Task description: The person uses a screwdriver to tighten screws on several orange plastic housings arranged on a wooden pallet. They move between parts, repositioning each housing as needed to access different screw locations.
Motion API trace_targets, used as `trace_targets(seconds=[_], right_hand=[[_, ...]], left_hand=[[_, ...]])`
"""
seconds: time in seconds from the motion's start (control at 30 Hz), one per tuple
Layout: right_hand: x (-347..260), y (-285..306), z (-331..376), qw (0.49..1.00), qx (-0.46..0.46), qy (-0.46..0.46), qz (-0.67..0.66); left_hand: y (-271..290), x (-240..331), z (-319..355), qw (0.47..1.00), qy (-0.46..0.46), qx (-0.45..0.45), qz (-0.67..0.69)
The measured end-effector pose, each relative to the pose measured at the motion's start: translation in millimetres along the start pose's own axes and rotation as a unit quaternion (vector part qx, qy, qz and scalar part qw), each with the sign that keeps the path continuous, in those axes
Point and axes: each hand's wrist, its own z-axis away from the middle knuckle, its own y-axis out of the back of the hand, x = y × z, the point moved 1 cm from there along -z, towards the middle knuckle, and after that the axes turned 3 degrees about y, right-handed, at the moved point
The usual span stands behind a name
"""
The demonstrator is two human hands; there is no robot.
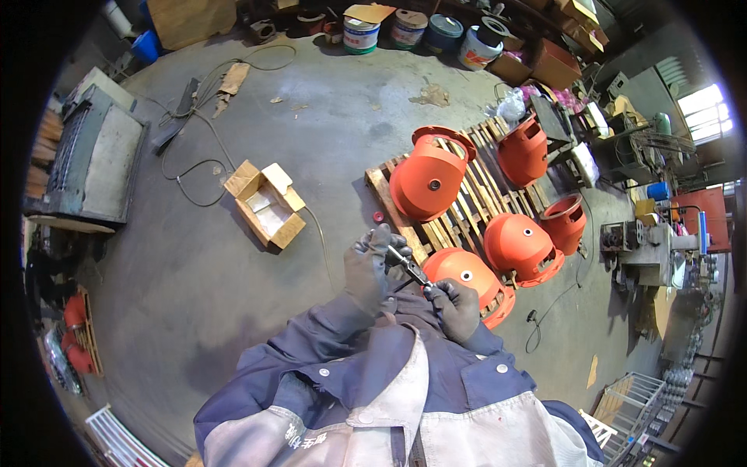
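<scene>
– Over at the far left, a grey metal machine (97,167), and nearer, low at the edge, some orange parts (75,311). And next?

– Across the floor, a long dark cable (226,144), looping and straggling, then a cardboard box (289,231), flaps spread, pale packing inside.

– At the back, a row of buckets (407,31). Now into the middle!

– Left hand (364,265) here, dark-gloved, fingers curled tight around the upper end of a slim metal tool (412,269). Just beyond, on the floor, a small red ring (378,217), right beside the wooden pallet (383,193).

– And the tool itself?

– Between the two hands, in front of the jacket (482,381), sloping down toward the right. Silver at the upper end, darker along the middle. Exact kind? Cannot tell.

– Then the right hand (455,307), gloved to match, thumb and fingers pinched narrow on the lower end.

– Further right, five orange covers (430,183), bell-shaped, on and at the edge of the pallet, the nearest partly behind the right hand. Round holes in the tops of three.

– Far right now: a metal rack (634,397) down low, a cluttered bench (657,253) higher up.
</scene>
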Motion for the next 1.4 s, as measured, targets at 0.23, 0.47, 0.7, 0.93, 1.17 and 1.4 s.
trace_targets(seconds=[0.23, 0.47, 0.7, 0.93, 1.17, 1.4], right_hand=[[21, 21, -101, 0.938, -0.060, -0.194, -0.282], [19, 44, -240, 0.941, -0.191, -0.135, -0.244], [-4, 49, -371, 0.976, -0.214, 0.047, 0.004], [-7, 10, -515, 0.999, 0.022, 0.026, 0.042], [15, -13, -621, 0.889, 0.318, -0.176, -0.279], [83, -5, -643, 0.809, 0.399, -0.315, -0.295]], left_hand=[[-43, 29, -85, 0.993, 0.025, -0.028, -0.113], [-86, 65, -177, 0.977, -0.093, -0.014, -0.192], [-123, 111, -280, 0.940, -0.073, -0.083, -0.322], [-158, 178, -464, 0.887, 0.002, -0.280, -0.367], [-154, 295, -633, 0.883, 0.154, -0.214, -0.389], [-158, 308, -766, 0.883, 0.102, -0.222, -0.401]])
